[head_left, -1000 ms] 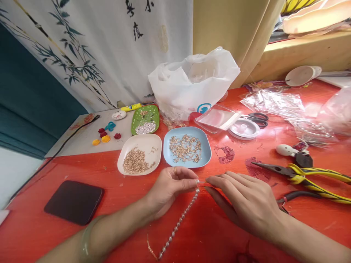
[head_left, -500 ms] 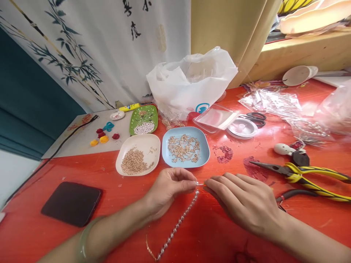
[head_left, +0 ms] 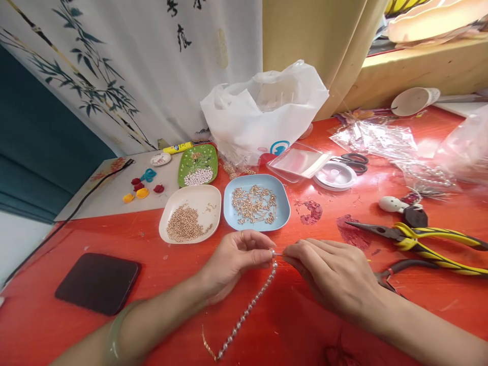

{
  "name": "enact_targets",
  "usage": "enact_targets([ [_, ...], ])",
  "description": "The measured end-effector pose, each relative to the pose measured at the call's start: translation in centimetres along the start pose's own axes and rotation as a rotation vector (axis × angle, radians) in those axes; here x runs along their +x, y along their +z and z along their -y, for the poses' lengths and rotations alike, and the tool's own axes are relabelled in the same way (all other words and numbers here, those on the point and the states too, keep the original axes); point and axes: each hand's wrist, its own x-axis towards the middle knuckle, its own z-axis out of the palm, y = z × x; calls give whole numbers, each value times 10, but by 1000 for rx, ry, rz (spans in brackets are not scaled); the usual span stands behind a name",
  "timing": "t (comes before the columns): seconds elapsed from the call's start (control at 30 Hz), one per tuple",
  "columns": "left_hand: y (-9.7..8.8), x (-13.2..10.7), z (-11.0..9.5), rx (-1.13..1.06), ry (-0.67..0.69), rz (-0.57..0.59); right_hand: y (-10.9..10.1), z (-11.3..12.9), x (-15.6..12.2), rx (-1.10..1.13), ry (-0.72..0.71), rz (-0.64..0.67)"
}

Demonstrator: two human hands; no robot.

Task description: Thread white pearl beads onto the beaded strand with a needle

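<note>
My left hand [head_left: 244,262] pinches the upper end of a strand of silvery pearl beads [head_left: 249,307] between thumb and fingertips. The strand slants down toward the front of the table and ends in a short gold extender chain [head_left: 208,343]. My right hand [head_left: 335,277] has its fingers closed around a thin silvery rod-like piece [head_left: 278,254], whose tip meets the beads at my left fingertips. Its other end is hidden in the right fingers. Just beyond the hands stand a blue tray [head_left: 285,216] of gold findings and a cream tray [head_left: 165,235] of small gold beads.
Yellow-handled needle-nose pliers [head_left: 412,239] and dark-handled pliers [head_left: 407,267] lie right of my right hand. A black phone [head_left: 98,282] lies at left. Behind the trays are a green tray [head_left: 209,165], a white plastic bag [head_left: 263,122], scissors [head_left: 354,161] and a white spool [head_left: 335,175].
My right hand has shifted and turned slightly beside the strand, and more of the dark-handled pliers shows. The left hand keeps its pinch. The whole view has moved a little.
</note>
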Motion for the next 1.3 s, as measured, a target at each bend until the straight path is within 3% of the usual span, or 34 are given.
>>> enact_targets([
  [0.23,0,1,0,39,3,18,0,3,2,164,172,83],
  [0.43,0,-1,3,54,18,101,-5,0,2,271,45,84],
  [0.67,4,-4,5,85,29,97,-9,-5,1,311,-98,46],
  [1.3,4,-5,1,0,-70,162,-10,-6,1,348,-141,58],
])
